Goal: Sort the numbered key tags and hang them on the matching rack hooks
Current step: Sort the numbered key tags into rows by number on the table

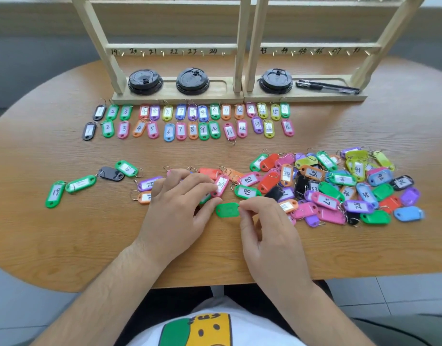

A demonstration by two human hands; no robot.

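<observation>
Two curled hands [176,208] on green tag [227,210]

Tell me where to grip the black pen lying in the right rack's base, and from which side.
Pinch the black pen mid-barrel, coming from the front and above. It lies flat along the rack base; a black lid crowds its left end and the rack post its right.

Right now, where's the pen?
Head view, far side, to the right: the pen lies in the base tray of the right rack, just right of the black lid there.
</observation>
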